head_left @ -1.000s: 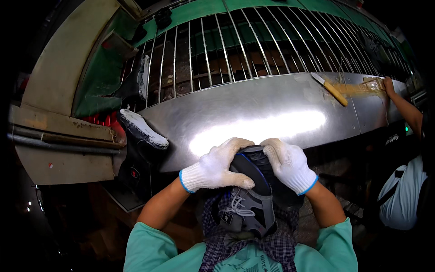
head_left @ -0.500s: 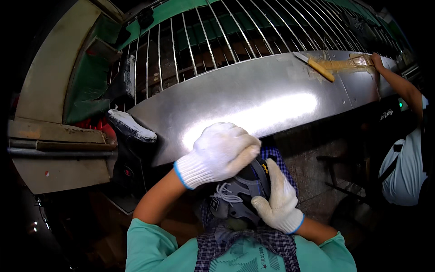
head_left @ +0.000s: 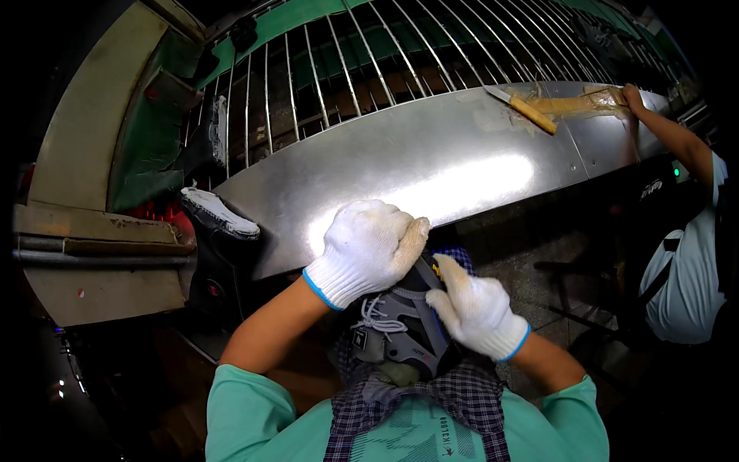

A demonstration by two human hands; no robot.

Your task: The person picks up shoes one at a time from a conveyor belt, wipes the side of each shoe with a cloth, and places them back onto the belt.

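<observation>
Gripping a grey laced shoe (head_left: pixel 400 339) against the chest, right hand (head_left: pixel 477 312) cups its side, fingers wrapped on it; left hand (head_left: pixel 369 246) fisted, pressing on its top. Steel table (head_left: pixel 431 162) just ahead; yellow-handled knife (head_left: pixel 523 108) on it.

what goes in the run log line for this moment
left hand: fist on shoe | right hand: grips shoe | metal bench: knife

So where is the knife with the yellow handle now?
In the head view the knife lies at the upper right on the metal shelf, just below the wire grille and left of another person's hand.
</observation>
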